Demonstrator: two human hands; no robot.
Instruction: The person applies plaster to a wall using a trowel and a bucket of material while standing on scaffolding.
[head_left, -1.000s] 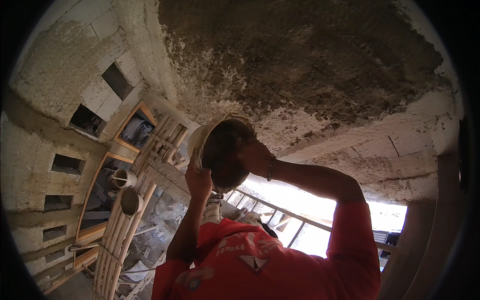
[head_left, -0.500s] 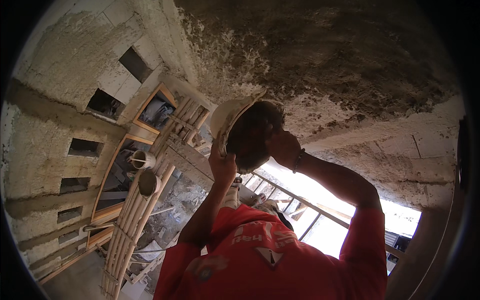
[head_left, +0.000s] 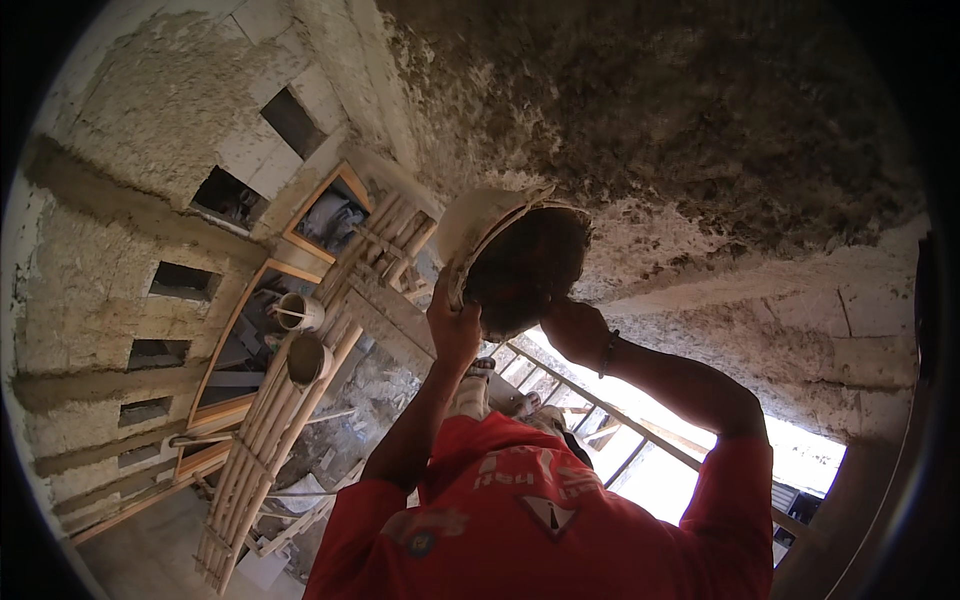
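A pale bucket [head_left: 468, 222] is tipped up before the wall, its mouth turned toward me and its rim crusted. Dark wet-looking mortar [head_left: 525, 262] fills the shaded inside. My left hand [head_left: 456, 326] grips the bucket's rim at the lower left, fingers hidden behind it. At the lower right of the mouth is my right hand [head_left: 574, 330], its fingers curled closed against the mortar's edge. What those fingers hold, if anything, is lost in shadow. A dark bracelet circles that wrist.
Above spreads a rough wall [head_left: 660, 130] with dark damp plaster. Two more buckets, one upper [head_left: 297, 312] and one lower [head_left: 308, 358], rest on bamboo poles [head_left: 262, 452] at left. Below are a ladder-like frame [head_left: 625, 418] and a rubble-strewn floor [head_left: 372, 405].
My right hand has moved down from over the bucket's mouth to its lower right edge. The bucket sits slightly farther right in view, still held by my left hand.
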